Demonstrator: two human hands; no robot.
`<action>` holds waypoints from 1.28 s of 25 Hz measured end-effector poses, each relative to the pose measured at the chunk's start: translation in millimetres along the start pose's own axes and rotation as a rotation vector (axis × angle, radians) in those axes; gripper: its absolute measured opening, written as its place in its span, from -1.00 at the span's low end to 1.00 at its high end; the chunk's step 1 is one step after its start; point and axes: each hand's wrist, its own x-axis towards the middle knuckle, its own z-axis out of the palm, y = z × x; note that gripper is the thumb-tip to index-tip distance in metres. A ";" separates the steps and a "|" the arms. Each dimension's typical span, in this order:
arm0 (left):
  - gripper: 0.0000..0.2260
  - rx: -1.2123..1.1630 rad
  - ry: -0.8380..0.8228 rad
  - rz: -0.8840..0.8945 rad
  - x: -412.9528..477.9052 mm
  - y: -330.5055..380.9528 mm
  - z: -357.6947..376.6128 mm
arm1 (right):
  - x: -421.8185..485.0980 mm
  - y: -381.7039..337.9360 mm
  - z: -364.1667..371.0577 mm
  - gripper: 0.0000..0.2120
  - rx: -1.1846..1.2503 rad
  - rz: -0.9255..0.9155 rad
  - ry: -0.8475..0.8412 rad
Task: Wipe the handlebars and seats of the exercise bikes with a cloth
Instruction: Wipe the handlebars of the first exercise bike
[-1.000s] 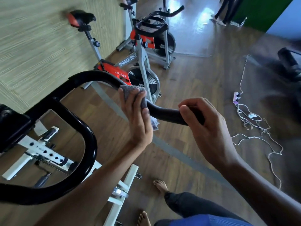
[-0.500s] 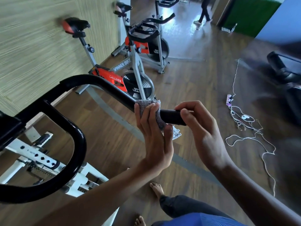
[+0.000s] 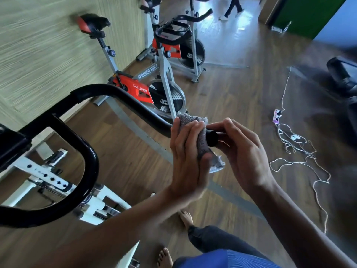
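A black handlebar (image 3: 123,100) of the near white-framed bike curves from the left across the middle. My left hand (image 3: 186,157) grips a grey cloth (image 3: 201,140) wrapped round the bar close to its right end. The bar's end cap (image 3: 212,138) shows just right of the cloth. My right hand (image 3: 243,151) sits at that end, its fingers loosely curled around the tip, index finger touching the cloth's top. A loose corner of the cloth hangs below my left thumb.
An orange spinner bike (image 3: 154,88) with a black and red seat (image 3: 90,23) stands by the wall, another bike (image 3: 191,47) behind it. A power strip (image 3: 276,116) and tangled white cord (image 3: 301,159) lie on the wooden floor at right. A person's legs (image 3: 232,7) show far back.
My left hand slid the cloth rightward along the bar to its end. My right hand backed off from gripping the bar end to just its tip, exposing the end cap.
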 end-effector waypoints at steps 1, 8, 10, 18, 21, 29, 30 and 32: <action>-0.55 -0.017 -0.011 0.014 0.7 -10.2 -3.1 | 2.6 0.2 -0.2 -0.63 0.001 0.008 0.003; -0.51 0.107 -0.170 -0.030 7.7 -62.4 -37.4 | 37.3 9.0 -0.5 -0.63 0.015 0.132 -0.156; -0.52 0.144 -0.218 -0.102 14.8 -60.9 -45.6 | 55.7 11.5 1.5 -0.70 0.020 0.180 -0.256; -0.60 0.431 -0.286 -0.278 53.6 -75.1 -65.9 | 131.1 30.2 44.7 -0.82 -0.016 0.241 -0.447; -0.60 0.626 -0.304 -0.287 76.7 -87.5 -66.6 | 158.1 31.2 68.5 -0.84 -0.019 0.243 -0.497; -0.59 0.977 -0.057 -0.546 113.3 -96.1 -57.9 | 193.7 12.9 125.0 -0.72 -0.429 0.073 -0.579; -0.67 0.930 0.020 -0.561 113.3 -90.5 -55.4 | 192.4 7.0 130.4 -0.71 -0.501 0.053 -0.614; -0.91 0.609 0.184 -0.605 120.9 -73.6 -59.8 | 189.3 -3.0 144.1 -0.67 -0.665 0.041 -0.726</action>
